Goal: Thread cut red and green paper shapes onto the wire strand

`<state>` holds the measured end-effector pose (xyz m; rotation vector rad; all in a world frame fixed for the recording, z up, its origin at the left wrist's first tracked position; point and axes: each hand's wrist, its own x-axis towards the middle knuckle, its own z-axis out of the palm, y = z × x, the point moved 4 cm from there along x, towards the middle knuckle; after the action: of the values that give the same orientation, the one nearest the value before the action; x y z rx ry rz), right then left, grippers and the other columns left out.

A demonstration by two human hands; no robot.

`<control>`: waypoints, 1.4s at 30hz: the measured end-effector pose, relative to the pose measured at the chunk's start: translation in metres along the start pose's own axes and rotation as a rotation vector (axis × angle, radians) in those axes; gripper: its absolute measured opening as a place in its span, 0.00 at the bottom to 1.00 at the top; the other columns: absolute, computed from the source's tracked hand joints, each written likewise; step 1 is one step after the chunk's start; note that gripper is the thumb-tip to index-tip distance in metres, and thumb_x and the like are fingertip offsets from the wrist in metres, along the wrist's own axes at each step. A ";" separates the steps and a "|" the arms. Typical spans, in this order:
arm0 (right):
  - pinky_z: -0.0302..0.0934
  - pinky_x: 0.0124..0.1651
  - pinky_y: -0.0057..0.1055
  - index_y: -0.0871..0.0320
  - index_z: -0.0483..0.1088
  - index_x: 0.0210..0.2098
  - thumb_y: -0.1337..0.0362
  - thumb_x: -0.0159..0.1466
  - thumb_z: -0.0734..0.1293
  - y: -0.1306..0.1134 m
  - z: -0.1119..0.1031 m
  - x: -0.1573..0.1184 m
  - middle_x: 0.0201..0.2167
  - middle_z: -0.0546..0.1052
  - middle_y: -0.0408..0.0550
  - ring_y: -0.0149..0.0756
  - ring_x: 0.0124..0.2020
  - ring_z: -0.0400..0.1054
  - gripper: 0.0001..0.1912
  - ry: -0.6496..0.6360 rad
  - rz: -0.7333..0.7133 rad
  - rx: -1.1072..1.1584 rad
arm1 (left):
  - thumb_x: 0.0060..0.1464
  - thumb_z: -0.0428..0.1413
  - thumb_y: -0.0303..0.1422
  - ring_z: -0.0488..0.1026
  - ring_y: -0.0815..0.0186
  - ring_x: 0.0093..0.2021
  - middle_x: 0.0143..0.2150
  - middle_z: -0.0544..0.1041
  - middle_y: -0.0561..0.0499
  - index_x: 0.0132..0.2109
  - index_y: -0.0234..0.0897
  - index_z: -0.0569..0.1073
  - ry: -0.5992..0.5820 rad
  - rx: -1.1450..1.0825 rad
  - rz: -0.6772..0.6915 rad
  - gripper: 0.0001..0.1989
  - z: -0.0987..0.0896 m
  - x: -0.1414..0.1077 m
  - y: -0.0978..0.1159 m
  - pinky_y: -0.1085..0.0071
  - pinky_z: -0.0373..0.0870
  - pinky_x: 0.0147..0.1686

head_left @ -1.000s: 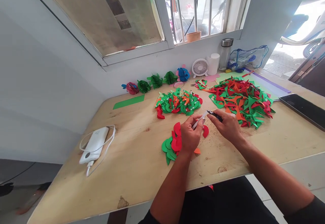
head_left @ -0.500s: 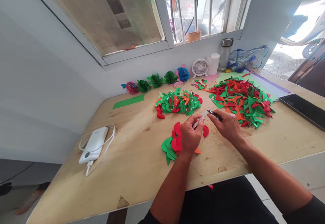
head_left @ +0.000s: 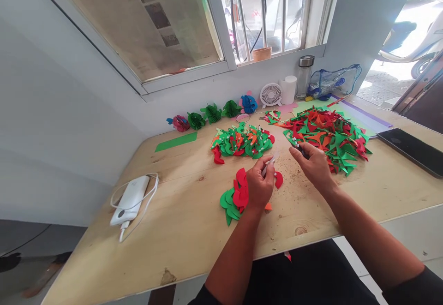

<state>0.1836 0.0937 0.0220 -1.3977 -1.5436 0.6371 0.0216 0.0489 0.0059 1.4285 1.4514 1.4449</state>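
Note:
Between the fingertips of my left hand is a thin white strip, its tip pointing up and right. My right hand is closed on a small dark tool, mostly hidden by the fingers, with a small pale bit near its tip. The two hands are apart. Beside my left hand lie red paper pieces and green paper pieces. Beyond it is a pile of green, red and orange curved pieces. A larger heap of red and green scraps lies beyond my right hand.
A white power bank with a cable lies on the left of the wooden table. Folded paper figures, a small fan and a glass bottle stand along the wall. A phone lies at the right.
My right hand has moved away from my left hand, carrying the dark tool and widening the gap. The view has shifted slightly. My left hand still grips the white strip.

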 end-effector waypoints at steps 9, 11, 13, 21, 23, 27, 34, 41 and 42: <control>0.44 0.18 0.26 0.57 0.63 0.23 0.48 0.57 0.67 -0.003 -0.009 0.001 0.17 0.59 0.37 0.24 0.17 0.50 0.19 0.027 0.136 0.504 | 0.57 0.48 0.30 0.76 0.60 0.42 0.46 0.78 0.45 0.55 0.40 0.70 -0.161 0.457 0.185 0.19 0.018 0.006 0.018 0.68 0.70 0.42; 0.44 0.18 0.26 0.57 0.64 0.24 0.49 0.57 0.67 -0.002 -0.010 0.001 0.17 0.59 0.36 0.24 0.17 0.50 0.18 0.045 0.138 0.541 | 0.57 0.48 0.30 0.76 0.60 0.39 0.43 0.79 0.45 0.56 0.40 0.69 -0.209 0.610 0.166 0.20 0.027 0.009 0.021 0.68 0.69 0.39; 0.44 0.18 0.26 0.57 0.64 0.25 0.49 0.58 0.67 -0.002 -0.011 0.001 0.17 0.60 0.37 0.24 0.17 0.51 0.18 0.060 0.135 0.548 | 0.57 0.50 0.30 0.76 0.60 0.36 0.38 0.80 0.46 0.59 0.40 0.66 -0.249 0.735 0.138 0.22 0.036 0.013 0.021 0.69 0.68 0.36; 0.43 0.20 0.27 0.57 0.62 0.22 0.49 0.58 0.67 -0.006 -0.014 0.001 0.17 0.58 0.36 0.24 0.18 0.50 0.19 0.052 0.090 0.534 | 0.56 0.51 0.31 0.76 0.59 0.33 0.33 0.78 0.46 0.62 0.37 0.60 -0.334 0.896 0.150 0.26 0.083 0.024 0.006 0.69 0.67 0.33; 0.44 0.20 0.26 0.57 0.63 0.23 0.50 0.58 0.67 -0.007 -0.014 0.001 0.17 0.59 0.36 0.24 0.18 0.50 0.19 0.033 0.096 0.564 | 0.55 0.51 0.30 0.76 0.58 0.35 0.34 0.78 0.45 0.57 0.37 0.65 -0.341 0.847 0.167 0.21 0.091 0.025 0.003 0.68 0.67 0.34; 0.46 0.19 0.26 0.58 0.66 0.25 0.50 0.59 0.67 -0.007 -0.009 0.000 0.17 0.62 0.37 0.24 0.16 0.52 0.17 -0.110 0.149 0.715 | 0.51 0.51 0.23 0.74 0.59 0.40 0.36 0.78 0.45 0.40 0.36 0.73 -0.320 0.664 0.233 0.10 0.089 0.023 0.004 0.67 0.68 0.40; 0.45 0.19 0.25 0.59 0.70 0.30 0.51 0.60 0.66 -0.007 0.007 -0.006 0.18 0.64 0.38 0.22 0.15 0.51 0.16 -0.446 0.347 1.069 | 0.53 0.49 0.25 0.75 0.66 0.35 0.38 0.79 0.48 0.41 0.37 0.75 -0.149 0.122 0.079 0.11 0.039 0.016 0.006 0.71 0.70 0.36; 0.45 0.18 0.25 0.59 0.72 0.34 0.47 0.58 0.65 -0.005 0.018 -0.013 0.18 0.65 0.40 0.24 0.15 0.52 0.20 -0.614 0.457 1.062 | 0.53 0.53 0.31 0.76 0.67 0.35 0.35 0.79 0.47 0.40 0.34 0.75 0.001 -0.210 -0.061 0.10 0.016 0.013 -0.001 0.73 0.71 0.35; 0.45 0.18 0.26 0.59 0.72 0.34 0.46 0.58 0.64 -0.004 0.019 -0.013 0.18 0.65 0.40 0.24 0.14 0.52 0.21 -0.626 0.466 1.040 | 0.53 0.53 0.32 0.76 0.67 0.34 0.34 0.79 0.47 0.40 0.34 0.75 0.007 -0.224 -0.060 0.10 0.015 0.013 -0.001 0.73 0.71 0.35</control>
<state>0.1640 0.0840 0.0137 -0.7292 -0.9748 1.9603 0.0326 0.0649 0.0046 1.2330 1.2798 1.5238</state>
